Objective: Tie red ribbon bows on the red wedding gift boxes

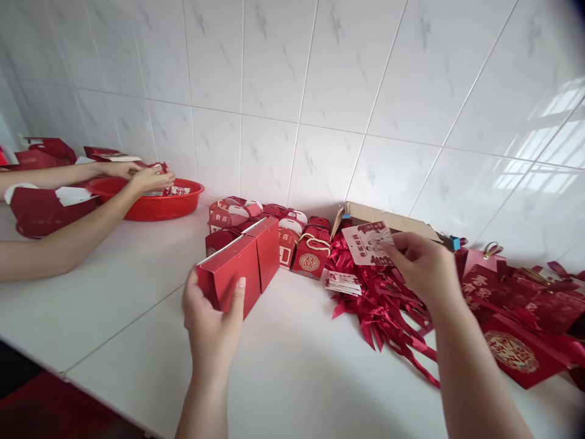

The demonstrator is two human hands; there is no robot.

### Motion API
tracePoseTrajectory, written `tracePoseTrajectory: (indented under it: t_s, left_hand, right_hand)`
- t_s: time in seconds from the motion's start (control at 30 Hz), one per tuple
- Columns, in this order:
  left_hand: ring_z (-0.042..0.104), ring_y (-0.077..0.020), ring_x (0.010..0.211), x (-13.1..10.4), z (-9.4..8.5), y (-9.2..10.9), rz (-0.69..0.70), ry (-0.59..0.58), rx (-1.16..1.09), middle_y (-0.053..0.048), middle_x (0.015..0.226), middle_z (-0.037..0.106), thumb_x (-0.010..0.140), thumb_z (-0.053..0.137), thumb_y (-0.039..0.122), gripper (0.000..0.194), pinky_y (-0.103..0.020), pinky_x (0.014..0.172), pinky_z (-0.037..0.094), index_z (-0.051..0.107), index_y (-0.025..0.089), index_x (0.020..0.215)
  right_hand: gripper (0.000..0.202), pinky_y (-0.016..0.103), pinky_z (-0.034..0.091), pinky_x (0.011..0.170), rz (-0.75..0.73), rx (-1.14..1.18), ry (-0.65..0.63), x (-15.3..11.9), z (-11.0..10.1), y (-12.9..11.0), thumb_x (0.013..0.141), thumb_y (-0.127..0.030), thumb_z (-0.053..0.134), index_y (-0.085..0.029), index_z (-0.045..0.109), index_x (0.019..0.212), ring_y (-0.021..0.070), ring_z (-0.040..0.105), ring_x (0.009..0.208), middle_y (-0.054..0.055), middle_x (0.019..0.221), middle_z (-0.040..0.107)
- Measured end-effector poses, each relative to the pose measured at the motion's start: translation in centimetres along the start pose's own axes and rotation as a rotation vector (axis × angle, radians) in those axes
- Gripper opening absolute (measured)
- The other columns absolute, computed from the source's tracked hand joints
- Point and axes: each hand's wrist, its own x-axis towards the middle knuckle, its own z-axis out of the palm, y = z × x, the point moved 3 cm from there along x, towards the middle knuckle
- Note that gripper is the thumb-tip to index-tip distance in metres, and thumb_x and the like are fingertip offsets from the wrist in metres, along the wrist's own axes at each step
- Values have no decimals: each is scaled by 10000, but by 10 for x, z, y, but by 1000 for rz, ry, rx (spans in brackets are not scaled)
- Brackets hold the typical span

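Near the centre of the frame, the left hand [212,314] gripped a red box [242,259] by its near end, thumb pressed along the broad face and the other fingers wrapped round behind. The box was held tilted above the table [311,366], a pale strip showing along its top edge; whether that edge was open could not be told. Right of centre, the right hand [423,268] pinched a printed card [365,244] by its right edge, between thumb and fingers, the picture side showing. Box and card were well apart.

Below the card lay a small stack of cards [343,284], beside a heap of dark red ribbons [388,317]. A cluster of small gift boxes [309,256] stood behind the red box, and at left a co-worker's hands [150,178] were busy over a red basin [159,208].

The step in hand looked to be pairing one card with this box. The next move seemed to call for a steady left grip, the card carried leftward and turned to line up with the box, its edge pinched lightly so as not to bend it.
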Motion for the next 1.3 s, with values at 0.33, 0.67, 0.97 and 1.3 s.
tracePoseTrajectory:
  t_s: [0.33, 0.67, 0.97, 1.3]
  left_hand:
    - [673, -247, 711, -23, -14, 17, -147, -424, -176, -48, 798, 709, 715, 664, 540, 422, -313, 610, 532, 639, 201, 964]
    - [679, -195, 769, -64, 29, 25, -51, -666, -362, -42, 925, 699, 810, 617, 432, 565, -287, 692, 540, 412, 268, 1310]
    - [651, -202, 806, -73, 35, 26, -37, -667, -310, -96, 1123, 650, 818, 589, 437, 245, -264, 619, 519, 564, 196, 850]
    - [566, -131, 611, -76, 35, 27, -15, -660, -273, 11, 755, 618, 820, 590, 396, 190, -216, 548, 433, 555, 215, 864]
  right_hand:
    - [295, 385, 558, 485, -17, 625, 396, -62, -72, -51, 579, -316, 839, -305, 608, 761, 227, 644, 606, 2, 759, 671]
    - [715, 356, 632, 613, 89, 860, 99, -72, -48, -41, 682, -250, 793, -382, 487, 1315, 199, 701, 728, 42, 1106, 669]
    - [333, 300, 601, 654, 145, 1095, -133, -70, 1, -34, 805, -272, 687, -298, 606, 1127, 187, 674, 857, 38, 1031, 667]
    - [251, 324, 583, 732, 201, 1247, -63, -69, 18, -28, 839, -259, 640, -311, 535, 1061, 166, 654, 921, 16, 1056, 657]
